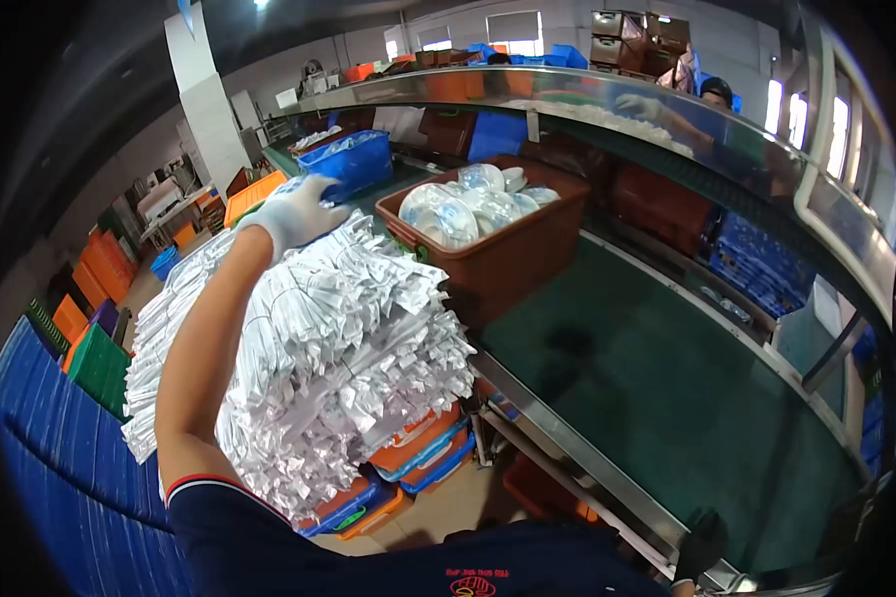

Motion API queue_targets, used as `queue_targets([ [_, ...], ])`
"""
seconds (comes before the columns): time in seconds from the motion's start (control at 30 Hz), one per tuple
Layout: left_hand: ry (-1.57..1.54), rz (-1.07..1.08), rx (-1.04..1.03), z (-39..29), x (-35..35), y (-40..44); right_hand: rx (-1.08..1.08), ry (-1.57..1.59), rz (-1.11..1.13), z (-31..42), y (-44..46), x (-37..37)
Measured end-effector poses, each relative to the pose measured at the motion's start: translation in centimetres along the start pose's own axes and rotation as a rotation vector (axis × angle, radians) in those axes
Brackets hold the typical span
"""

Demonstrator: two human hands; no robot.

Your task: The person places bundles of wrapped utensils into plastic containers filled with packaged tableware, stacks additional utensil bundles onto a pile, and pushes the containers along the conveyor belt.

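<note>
My left hand (pixel 304 211), in a whitish glove, is stretched out over the far top of a tall stack of white plastic packets (pixel 319 308). Its fingers look apart, and I see nothing held between them. The packets lie in bundles, their crinkled ends facing the conveyor. At the lower right my right hand (pixel 703 542), in a dark glove, is by the near side of the green conveyor belt (pixel 657 368); its fingers are too dark to make out. Beyond the stack, a brown crate (pixel 508 249) on the belt holds several round, clear-wrapped items (pixel 458 214).
A blue crate (pixel 353 164) stands farther along the belt. Stacked orange and blue crates (pixel 428 453) sit under the packets. Blue crates (pixel 80 448) rise at my left. A raised conveyor (pixel 587 99) curves overhead, with a co-worker (pixel 712 104) behind it.
</note>
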State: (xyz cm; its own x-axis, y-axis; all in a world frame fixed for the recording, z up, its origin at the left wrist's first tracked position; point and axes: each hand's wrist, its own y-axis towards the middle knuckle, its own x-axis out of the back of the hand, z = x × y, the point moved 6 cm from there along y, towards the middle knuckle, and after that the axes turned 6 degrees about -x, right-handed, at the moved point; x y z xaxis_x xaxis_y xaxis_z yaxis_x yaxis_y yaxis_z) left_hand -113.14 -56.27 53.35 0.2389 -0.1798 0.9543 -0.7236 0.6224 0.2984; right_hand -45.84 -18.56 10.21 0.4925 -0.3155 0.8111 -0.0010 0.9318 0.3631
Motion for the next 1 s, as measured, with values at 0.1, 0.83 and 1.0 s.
queue_targets([
  [0.1,-0.003,0.239,-0.041,6.4,-4.5,2.5,0.186,-0.029,-0.093,0.0,0.0,-0.4],
  [0.83,-0.161,0.508,-0.168,8.0,-11.9,4.7,1.004,0.885,0.942,70.8,-8.0,-2.4],
  [1.0,0.14,0.436,-0.39,5.8,-13.7,7.5,0.926,1.004,1.106,75.0,-6.0,-4.1],
])
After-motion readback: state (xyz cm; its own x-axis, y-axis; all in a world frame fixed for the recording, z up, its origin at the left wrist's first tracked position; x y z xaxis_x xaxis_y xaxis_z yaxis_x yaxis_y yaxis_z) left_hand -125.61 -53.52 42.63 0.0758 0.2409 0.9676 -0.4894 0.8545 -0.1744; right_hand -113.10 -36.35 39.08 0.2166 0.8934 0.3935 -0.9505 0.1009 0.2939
